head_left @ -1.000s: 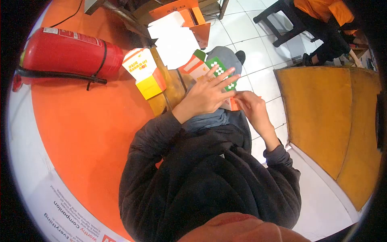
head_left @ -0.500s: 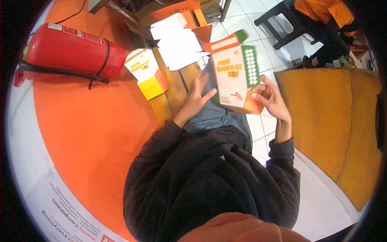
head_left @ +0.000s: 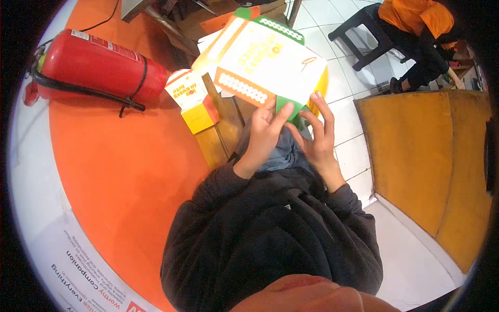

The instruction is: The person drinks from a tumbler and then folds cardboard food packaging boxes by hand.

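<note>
Both hands are on a bright box (head_left: 275, 60)

The left hand (head_left: 260, 138) pinches a green flap (head_left: 289, 108) of the bright box, thumb on top. The right hand (head_left: 318, 140) touches the end near the yellow side. Its fingers look spread, and I cannot tell if they grip. The bright box is tipped and up in the air, past the lap (head_left: 283, 151). It hides some of the far end of the wooden bench (head_left: 224, 109).

A second box (head_left: 195, 104), white, yellow and orange, is by the bench's left edge. Farther left is a red fire extinguisher (head_left: 96, 65) with a black hose (head_left: 88, 92). At the far right are a black stool (head_left: 378, 28) and another person (head_left: 416, 21). A brown panel (head_left: 410, 156) is well apart from the hands.
</note>
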### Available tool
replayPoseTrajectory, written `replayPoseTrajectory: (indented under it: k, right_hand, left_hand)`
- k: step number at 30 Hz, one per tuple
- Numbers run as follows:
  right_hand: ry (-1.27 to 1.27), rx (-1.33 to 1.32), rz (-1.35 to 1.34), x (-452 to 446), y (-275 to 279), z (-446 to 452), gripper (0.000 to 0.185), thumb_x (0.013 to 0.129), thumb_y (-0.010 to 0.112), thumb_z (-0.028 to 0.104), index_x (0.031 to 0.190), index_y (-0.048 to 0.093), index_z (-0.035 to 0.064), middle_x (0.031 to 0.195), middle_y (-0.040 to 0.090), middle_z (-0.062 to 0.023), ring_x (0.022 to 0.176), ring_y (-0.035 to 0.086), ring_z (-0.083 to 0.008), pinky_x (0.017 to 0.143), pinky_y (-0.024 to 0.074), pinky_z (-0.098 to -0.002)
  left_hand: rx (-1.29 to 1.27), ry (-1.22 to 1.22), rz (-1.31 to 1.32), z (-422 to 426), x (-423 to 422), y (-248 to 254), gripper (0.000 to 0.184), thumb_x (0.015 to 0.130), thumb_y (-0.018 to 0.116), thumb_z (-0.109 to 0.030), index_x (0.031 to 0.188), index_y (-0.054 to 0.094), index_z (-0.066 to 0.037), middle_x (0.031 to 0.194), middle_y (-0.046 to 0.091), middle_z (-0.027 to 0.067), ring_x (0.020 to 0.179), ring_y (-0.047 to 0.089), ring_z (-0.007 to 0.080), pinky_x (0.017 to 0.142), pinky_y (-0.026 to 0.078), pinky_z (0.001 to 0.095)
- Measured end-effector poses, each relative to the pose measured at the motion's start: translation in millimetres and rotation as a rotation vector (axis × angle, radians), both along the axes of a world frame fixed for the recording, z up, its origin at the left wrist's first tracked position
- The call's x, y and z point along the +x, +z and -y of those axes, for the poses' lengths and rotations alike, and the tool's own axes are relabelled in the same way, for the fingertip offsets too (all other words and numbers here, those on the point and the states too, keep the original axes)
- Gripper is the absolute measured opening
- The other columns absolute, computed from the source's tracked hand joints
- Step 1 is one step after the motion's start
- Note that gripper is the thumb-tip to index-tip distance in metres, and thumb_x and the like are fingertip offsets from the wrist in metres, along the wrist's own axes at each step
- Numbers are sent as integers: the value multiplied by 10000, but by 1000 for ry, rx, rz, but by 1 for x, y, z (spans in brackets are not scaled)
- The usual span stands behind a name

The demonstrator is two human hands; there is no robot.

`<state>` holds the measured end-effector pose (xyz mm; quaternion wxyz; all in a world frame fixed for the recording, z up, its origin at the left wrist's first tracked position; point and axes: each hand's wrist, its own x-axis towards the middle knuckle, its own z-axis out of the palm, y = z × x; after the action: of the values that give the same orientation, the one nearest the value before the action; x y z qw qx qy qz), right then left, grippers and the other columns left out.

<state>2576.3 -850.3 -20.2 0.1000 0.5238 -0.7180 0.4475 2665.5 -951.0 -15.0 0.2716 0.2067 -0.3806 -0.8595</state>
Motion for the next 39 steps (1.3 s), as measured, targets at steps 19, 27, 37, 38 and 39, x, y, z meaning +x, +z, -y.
replayPoseTrajectory:
  k: [19,27,37,38,39]
  right_hand:
    - [17,-250,303,4,32,21,210,728,721,-58,924,722,17,957,643,-97,871,639,-216,757,518,-302]
    - [77,-114,202,1,45,19,181,723,739,-35,894,703,10,919,638,-96,810,629,-198,693,494,-287]
    - [133,-10,237,1,54,18,179,740,736,-32,912,696,-3,948,661,-110,826,654,-231,716,517,-307]
    - [146,35,298,0,56,16,182,744,733,-32,920,696,-3,968,668,-115,845,662,-238,731,521,-307]
    - [162,7,394,-1,53,15,189,748,729,-32,932,697,-1,995,671,-117,865,667,-240,744,523,-302]
  left_hand:
    - [-611,332,91,22,14,-15,369,885,653,-51,1230,539,10,1258,557,87,1151,540,167,952,442,304]
    - [-623,281,89,19,23,-4,396,884,655,-76,1251,530,4,1285,542,97,1187,514,180,985,416,319]
    - [-923,-34,235,26,45,-16,430,883,657,-107,1277,519,-3,1318,522,111,1233,481,196,1027,382,338]
    - [-908,-26,244,23,44,-19,434,883,658,-110,1280,518,-4,1322,520,112,1237,478,198,1031,379,339]
    - [-888,-2,246,22,44,-24,437,883,658,-113,1283,516,-5,1325,518,113,1242,475,200,1035,375,341]
